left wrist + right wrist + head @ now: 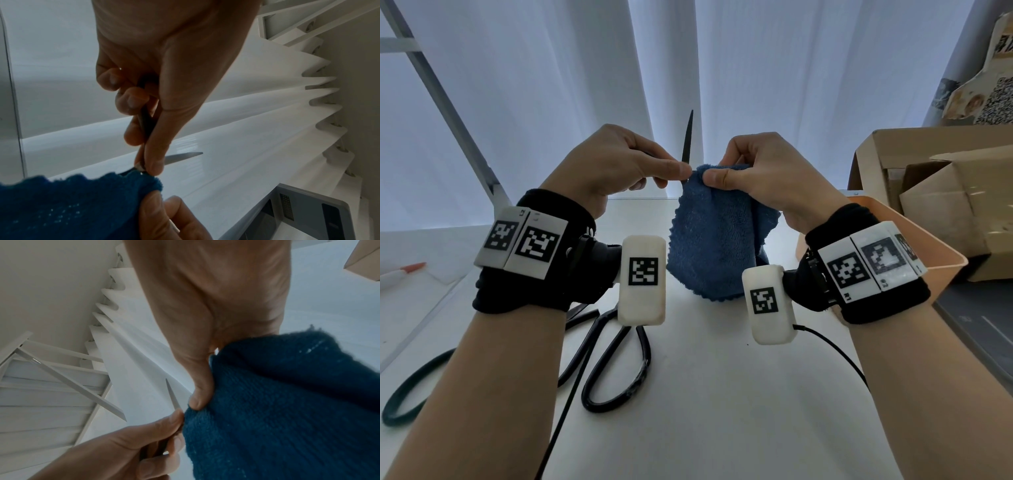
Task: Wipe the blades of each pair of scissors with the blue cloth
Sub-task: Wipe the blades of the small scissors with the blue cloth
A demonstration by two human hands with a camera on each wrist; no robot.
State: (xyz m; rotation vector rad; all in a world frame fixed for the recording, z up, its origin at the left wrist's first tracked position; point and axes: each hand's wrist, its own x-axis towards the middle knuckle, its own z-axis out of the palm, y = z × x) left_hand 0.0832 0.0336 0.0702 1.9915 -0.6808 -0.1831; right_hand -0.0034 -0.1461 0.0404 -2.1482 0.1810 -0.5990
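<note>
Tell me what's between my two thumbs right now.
In the head view, the scissor blade stands up between the left hand and the right hand holding the cloth.

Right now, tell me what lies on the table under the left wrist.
Black-handled scissors lie on the white table there, their loop handles toward the person. Their blades are hidden beneath the wrist and its camera. A dark green loop shows farther left; the forearm covers the rest of it.

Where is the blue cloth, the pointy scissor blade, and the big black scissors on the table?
blue cloth (717, 236), head view, middle of the hanging part.
scissor blade (687, 140), head view, mid-blade.
big black scissors (643, 363), head view, handle loop.
</note>
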